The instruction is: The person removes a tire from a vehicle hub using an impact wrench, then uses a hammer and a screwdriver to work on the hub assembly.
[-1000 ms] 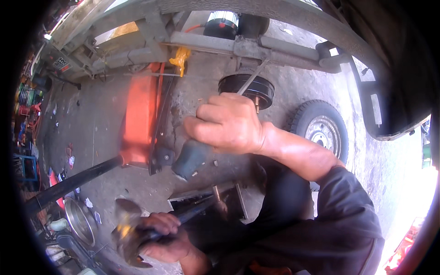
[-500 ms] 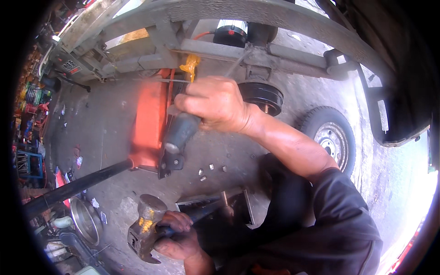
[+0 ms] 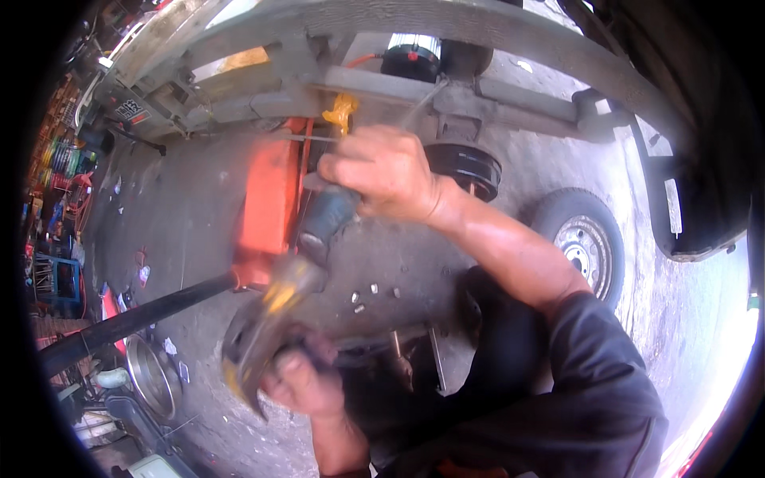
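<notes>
My left hand (image 3: 307,378) is closed round the handle of a worn hammer (image 3: 275,307) with yellow paint patches, blurred by motion. Its upper end appears close to the lower end of a blue-grey cylindrical piece (image 3: 327,215); contact cannot be made out. At the top of that piece my right hand (image 3: 386,171) is clenched, its fist hiding the part gripped. A thin metal rod (image 3: 307,138) meets the fist from the left. Just above the knuckles is a yellow fitting (image 3: 341,110). An orange floor jack (image 3: 269,203) stands left of the cylindrical piece.
A grey metal frame (image 3: 446,28) crosses overhead. The jack's black handle (image 3: 143,315) slants to the lower left. Several small metal nuts (image 3: 374,289) lie on the concrete floor. At right rests a wheel (image 3: 586,247); a black drum (image 3: 470,169) sits under the frame.
My left hand has swung the hammer upward, toward the lower end of the cylindrical piece. My right hand keeps its grip and has shifted slightly. The whole view has drifted a little.
</notes>
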Demonstrator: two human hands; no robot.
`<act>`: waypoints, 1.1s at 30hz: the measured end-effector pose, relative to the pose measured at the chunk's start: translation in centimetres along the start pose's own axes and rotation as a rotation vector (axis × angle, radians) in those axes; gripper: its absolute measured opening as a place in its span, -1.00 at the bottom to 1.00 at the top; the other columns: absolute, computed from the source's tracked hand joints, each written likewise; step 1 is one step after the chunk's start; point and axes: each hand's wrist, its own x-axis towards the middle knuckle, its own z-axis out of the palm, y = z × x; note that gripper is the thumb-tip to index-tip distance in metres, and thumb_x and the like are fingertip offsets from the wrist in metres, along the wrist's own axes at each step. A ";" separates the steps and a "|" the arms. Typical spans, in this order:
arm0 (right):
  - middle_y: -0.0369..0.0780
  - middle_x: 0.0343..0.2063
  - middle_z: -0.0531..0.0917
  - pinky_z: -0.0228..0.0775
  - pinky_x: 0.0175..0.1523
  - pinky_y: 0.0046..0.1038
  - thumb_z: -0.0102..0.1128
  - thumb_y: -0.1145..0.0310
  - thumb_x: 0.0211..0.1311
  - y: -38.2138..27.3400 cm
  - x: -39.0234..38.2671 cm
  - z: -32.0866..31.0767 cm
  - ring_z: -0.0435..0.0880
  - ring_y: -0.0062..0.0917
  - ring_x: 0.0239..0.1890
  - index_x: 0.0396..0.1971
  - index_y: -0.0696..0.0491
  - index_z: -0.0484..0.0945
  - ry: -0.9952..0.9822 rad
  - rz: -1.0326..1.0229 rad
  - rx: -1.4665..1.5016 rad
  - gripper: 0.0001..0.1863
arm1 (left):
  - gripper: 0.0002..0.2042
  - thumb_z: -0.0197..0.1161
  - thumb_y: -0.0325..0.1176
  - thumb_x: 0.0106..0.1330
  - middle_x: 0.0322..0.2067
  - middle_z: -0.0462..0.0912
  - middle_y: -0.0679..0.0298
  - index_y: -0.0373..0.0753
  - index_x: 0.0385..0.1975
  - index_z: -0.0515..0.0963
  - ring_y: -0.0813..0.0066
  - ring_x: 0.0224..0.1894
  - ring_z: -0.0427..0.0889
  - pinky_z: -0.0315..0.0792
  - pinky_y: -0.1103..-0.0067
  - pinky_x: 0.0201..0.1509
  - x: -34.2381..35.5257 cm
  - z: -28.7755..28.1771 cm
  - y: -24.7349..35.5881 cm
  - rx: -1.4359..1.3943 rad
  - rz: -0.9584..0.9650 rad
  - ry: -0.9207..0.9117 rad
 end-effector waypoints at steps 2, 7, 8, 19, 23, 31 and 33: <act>-0.33 -0.68 0.36 0.22 -0.57 -0.43 0.33 0.33 -0.21 0.7 -0.4 0.0 0.43 -0.47 -0.64 -0.50 -0.01 0.50 0.014 -0.014 -0.020 -0.78 | -0.49 0.01 0.16 0.25 -0.67 0.31 0.29 -0.29 -0.48 0.33 0.50 -0.69 0.31 0.30 0.61 -0.62 -0.5 -2.2 0.0 -0.304 -0.019 -0.018; -0.37 -0.62 0.39 0.32 -0.54 -0.41 0.21 0.39 -0.38 -0.1 -1.1 -0.5 0.44 -0.48 -0.59 -0.59 -0.10 0.43 -0.092 -0.012 0.010 -0.79 | -0.43 0.00 0.19 0.25 -0.64 0.28 0.34 -0.33 -0.20 0.31 0.58 -0.70 0.27 0.19 0.64 -0.68 -0.9 -3.5 0.8 -0.454 0.061 -0.089; -0.37 -0.62 0.39 0.32 -0.54 -0.41 0.21 0.39 -0.38 0.2 -1.2 -0.6 0.44 -0.48 -0.59 -0.59 -0.10 0.43 -0.088 -0.017 0.008 -0.79 | -0.42 0.01 0.20 0.23 -0.64 0.28 0.33 -0.34 -0.22 0.30 0.56 -0.69 0.28 0.19 0.64 -0.67 -1.4 -3.6 0.6 -0.427 0.033 -0.144; -0.35 -0.71 0.29 0.15 -0.61 -0.44 0.36 0.30 -0.22 0.4 -1.5 -1.3 0.36 -0.51 -0.68 -0.51 -0.01 0.49 -0.028 -0.105 0.058 -0.75 | -0.38 0.02 0.25 0.19 -0.65 0.29 0.31 -0.34 -0.25 0.34 0.54 -0.64 0.31 0.24 0.61 -0.60 -3.4 -2.5 0.2 -0.378 -0.005 -0.188; -0.35 -0.70 0.29 0.16 -0.60 -0.44 0.36 0.28 -0.21 0.2 -1.5 -1.9 0.36 -0.50 -0.68 -0.51 -0.01 0.49 -0.044 -0.081 0.073 -0.75 | -0.41 0.01 0.22 0.22 -0.65 0.29 0.32 -0.33 -0.27 0.34 0.54 -0.64 0.31 0.24 0.60 -0.59 -3.7 -2.6 0.0 -0.381 -0.006 -0.203; -0.33 -0.68 0.31 0.18 -0.57 -0.41 0.33 0.33 -0.23 0.5 -1.4 -1.6 0.37 -0.45 -0.65 -0.48 -0.01 0.48 -0.104 -0.066 0.038 -0.75 | -0.50 0.02 0.14 0.21 -0.65 0.37 0.28 -0.31 -0.43 0.37 0.50 -0.62 0.35 0.27 0.59 -0.59 -2.8 -4.4 -2.4 -0.240 -0.006 -0.168; -0.32 -0.68 0.31 0.19 -0.57 -0.41 0.32 0.34 -0.22 0.3 -1.1 -1.6 0.38 -0.45 -0.65 -0.48 -0.02 0.48 -0.103 -0.071 0.054 -0.76 | -0.65 -0.07 -0.03 0.28 -0.69 0.31 0.34 -0.24 -0.39 0.39 0.49 -0.71 0.25 0.15 0.57 -0.66 -2.6 -3.1 -0.7 -0.572 -0.033 -0.031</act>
